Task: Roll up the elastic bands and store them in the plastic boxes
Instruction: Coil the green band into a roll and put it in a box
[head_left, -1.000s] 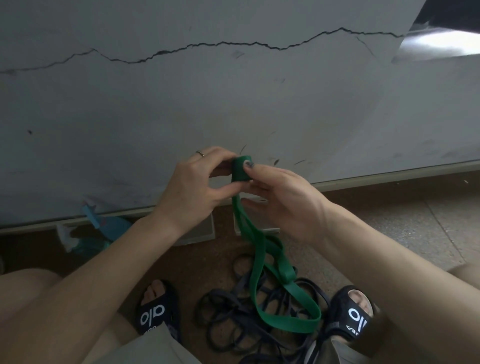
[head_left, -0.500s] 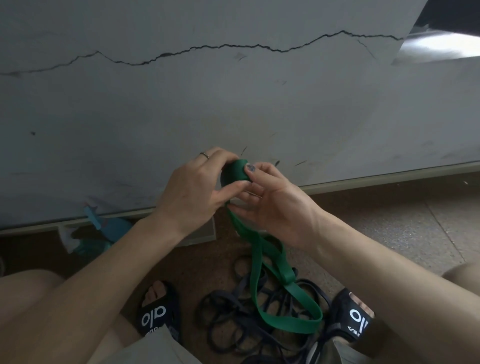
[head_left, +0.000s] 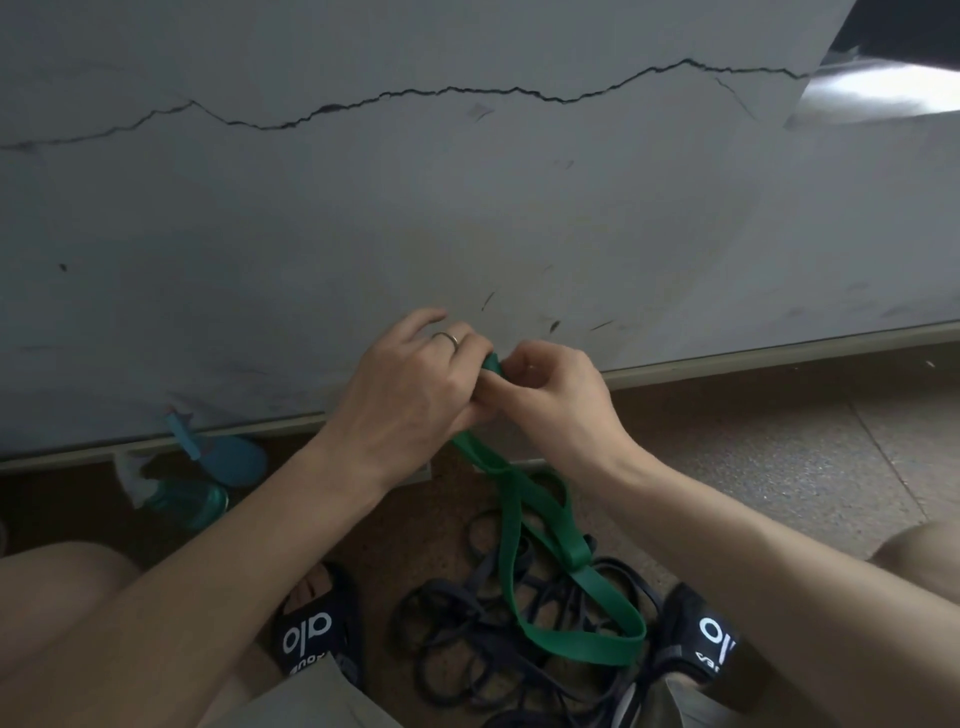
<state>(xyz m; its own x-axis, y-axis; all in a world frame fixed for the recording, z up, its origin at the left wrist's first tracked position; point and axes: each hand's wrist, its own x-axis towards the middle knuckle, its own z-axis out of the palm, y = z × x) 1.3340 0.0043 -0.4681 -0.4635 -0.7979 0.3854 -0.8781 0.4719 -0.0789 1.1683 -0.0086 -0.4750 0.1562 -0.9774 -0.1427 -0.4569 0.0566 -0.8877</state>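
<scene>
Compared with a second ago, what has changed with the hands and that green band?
Both hands closed in over the roll of the flat green elastic band: the left hand turned knuckles-up over it, the right hand curled tight, so only a sliver of roll shows between the fingers. Both hold it as before. The tail hangs to the floor as it did, over the unmoved pile of dark elastic bands.

Dark bands (head_left: 498, 644) lie on the floor (head_left: 779, 467) between two sandals (head_left: 311, 636).
</scene>
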